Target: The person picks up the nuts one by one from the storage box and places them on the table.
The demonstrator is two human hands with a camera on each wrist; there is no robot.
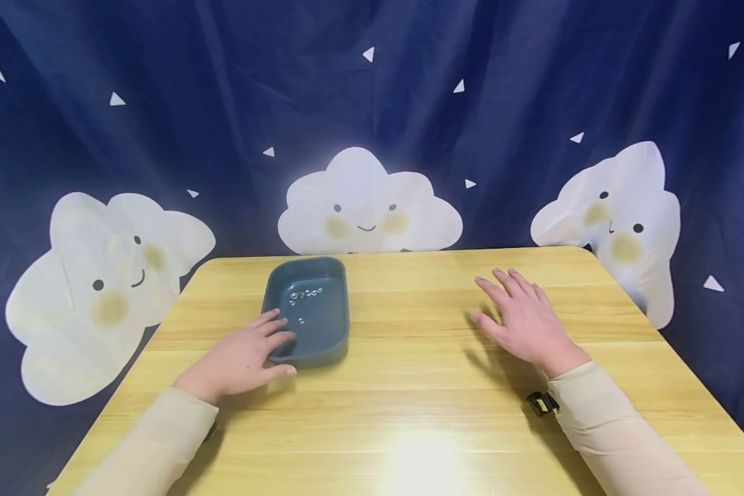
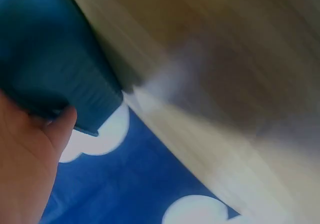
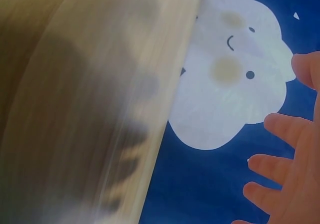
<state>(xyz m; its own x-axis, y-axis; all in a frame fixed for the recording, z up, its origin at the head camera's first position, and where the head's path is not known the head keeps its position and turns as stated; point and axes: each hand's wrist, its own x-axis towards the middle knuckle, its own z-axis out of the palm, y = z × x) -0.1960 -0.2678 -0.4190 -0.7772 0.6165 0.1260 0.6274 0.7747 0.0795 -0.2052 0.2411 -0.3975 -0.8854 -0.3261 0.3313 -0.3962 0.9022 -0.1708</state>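
Observation:
A dark blue-grey rectangular tray (image 1: 325,327) sits on the left half of the table. On its floor lie several small, shiny, clear bead-like pieces (image 1: 302,321), most of them in a loose row toward the back. My left hand (image 1: 238,355) reaches over the tray's near left corner, its fingers spread and its thumb outside the front wall. In the left wrist view, the thumb of that hand (image 2: 30,159) overlaps the rim of the tray (image 2: 75,74). Apart from the tray, my right hand (image 1: 527,324) hovers over the table's right side, fingers spread, holding nothing.
The light wooden table (image 1: 403,331) has rounded far corners. Behind it hangs a dark blue curtain (image 1: 508,138) printed with smiling white clouds (image 1: 362,200) and small triangles. A small black device (image 1: 541,404) is at the right cuff.

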